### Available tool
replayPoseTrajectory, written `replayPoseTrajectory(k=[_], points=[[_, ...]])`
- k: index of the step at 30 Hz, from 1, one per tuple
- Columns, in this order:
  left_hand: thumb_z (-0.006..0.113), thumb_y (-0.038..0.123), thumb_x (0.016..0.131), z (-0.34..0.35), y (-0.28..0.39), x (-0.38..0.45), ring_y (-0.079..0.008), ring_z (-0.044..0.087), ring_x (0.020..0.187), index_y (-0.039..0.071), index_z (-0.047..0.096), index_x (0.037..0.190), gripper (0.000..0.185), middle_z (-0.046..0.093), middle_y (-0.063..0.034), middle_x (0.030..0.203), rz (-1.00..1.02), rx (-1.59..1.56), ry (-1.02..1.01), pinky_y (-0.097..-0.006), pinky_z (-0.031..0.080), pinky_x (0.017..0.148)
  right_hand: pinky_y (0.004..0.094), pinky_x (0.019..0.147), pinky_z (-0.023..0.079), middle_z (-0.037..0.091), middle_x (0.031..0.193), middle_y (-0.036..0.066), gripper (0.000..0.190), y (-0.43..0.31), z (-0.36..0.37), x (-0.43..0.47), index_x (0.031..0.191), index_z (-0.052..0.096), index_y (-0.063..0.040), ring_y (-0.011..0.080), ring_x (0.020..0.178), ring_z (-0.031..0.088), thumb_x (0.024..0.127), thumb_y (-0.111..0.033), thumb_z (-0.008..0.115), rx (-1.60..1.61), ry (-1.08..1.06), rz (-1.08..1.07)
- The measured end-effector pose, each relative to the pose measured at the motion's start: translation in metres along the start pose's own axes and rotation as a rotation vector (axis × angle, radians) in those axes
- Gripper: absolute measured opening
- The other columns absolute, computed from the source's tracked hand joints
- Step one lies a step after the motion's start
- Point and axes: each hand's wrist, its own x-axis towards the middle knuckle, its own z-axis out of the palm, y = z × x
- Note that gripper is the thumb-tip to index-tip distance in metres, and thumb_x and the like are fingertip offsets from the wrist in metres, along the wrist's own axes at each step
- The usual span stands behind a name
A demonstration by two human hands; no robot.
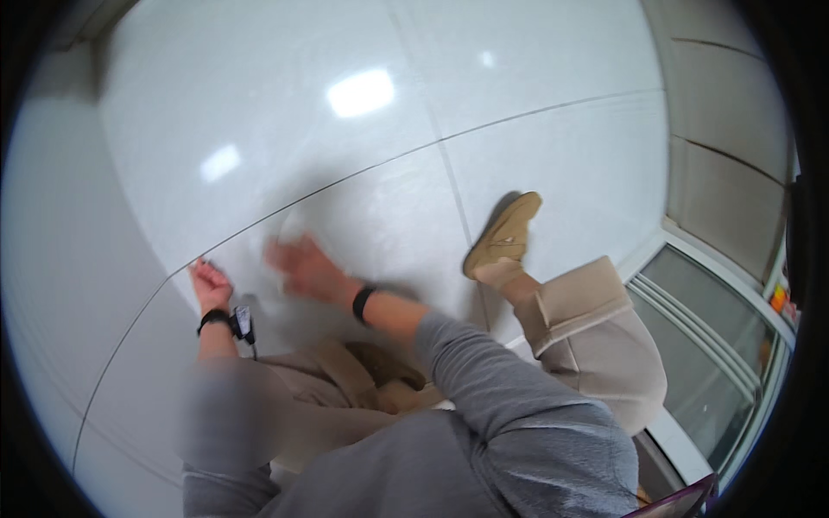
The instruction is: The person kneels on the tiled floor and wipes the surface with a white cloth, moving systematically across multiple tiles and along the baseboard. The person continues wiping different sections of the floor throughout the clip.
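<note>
My left hand [212, 285] is low over the glossy white tiled floor [550, 52], its fingers curled beside a dark tile joint [243, 230]. Whether those fingers pinch anything is too small to tell. On that wrist sits a black band with a small labelled device [243, 322]. My right hand [311, 265] is blurred, close to the floor and to the right of the left one. A pale smear [295, 222] shows by its fingers; I cannot tell if it is something held. Another black band [363, 304] circles the right wrist.
A tan shoe [505, 236] rests on the floor at right; the other foot [382, 369] is tucked under me. Beyond my knee stands a white-framed glass panel unit [699, 337], below a pale panelled wall [725, 188]. Ceiling lights reflect off the tiles.
</note>
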Motion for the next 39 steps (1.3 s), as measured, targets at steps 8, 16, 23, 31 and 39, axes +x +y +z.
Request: replayPoseTrajectory(k=[8,16,23,31,39], points=[[0.054,0.042,0.099,-0.015,0.013,0.021,-0.0030,0.057,0.055,0.017,0.068,0.090,0.030,0.060,0.0100,0.061,0.043,0.055,-0.019,-0.0166,0.045,0.047,0.0658,0.111,0.017,0.037,0.153,0.007,0.074,0.153,-0.120,-0.118,0.145,0.043,-0.020,0.0297,0.141,0.032,0.082,-0.053,0.064,-0.395,0.322,0.151],[0.054,0.042,0.099,-0.003,0.010,0.007,-0.0020,0.055,0.053,0.017,0.066,0.085,0.031,0.060,0.0094,0.063,0.052,0.095,0.010,-0.0170,0.047,0.045,0.0630,0.113,0.014,0.016,0.160,0.021,0.073,0.105,-0.143,-0.139,0.154,0.024,-0.011,0.0430,0.146,0.013,0.092,-0.040,0.053,-0.385,0.966,1.535],[0.049,0.040,0.101,-0.012,0.001,0.019,-0.0037,0.050,0.050,0.019,0.063,0.091,0.027,0.051,0.0094,0.060,0.078,0.061,-0.022,-0.0178,0.037,0.042,0.0698,0.107,0.021,0.028,0.156,0.010,0.081,0.019,-0.031,-0.067,0.148,0.038,-0.023,0.0328,0.143,0.026,0.078,-0.049,0.069,-0.298,0.208,0.324],[0.047,0.056,0.098,0.003,-0.018,0.005,-0.0052,0.062,0.071,0.012,0.064,0.114,0.050,0.066,0.0066,0.082,0.065,0.031,0.018,-0.0182,0.049,0.055,0.0696,0.110,0.012,0.015,0.161,0.009,0.080,0.018,-0.060,-0.056,0.154,0.024,-0.024,0.0364,0.147,0.012,0.088,-0.055,0.057,-0.533,-0.087,0.308],[0.045,0.056,0.098,0.010,-0.022,0.004,-0.0063,0.062,0.072,0.011,0.066,0.111,0.051,0.067,0.0083,0.083,0.084,0.031,0.050,-0.0206,0.049,0.055,0.0715,0.108,0.011,0.014,0.160,0.015,0.081,0.022,-0.051,-0.060,0.152,0.028,-0.018,0.0422,0.146,0.011,0.086,-0.052,0.060,-0.546,-0.010,0.240]])
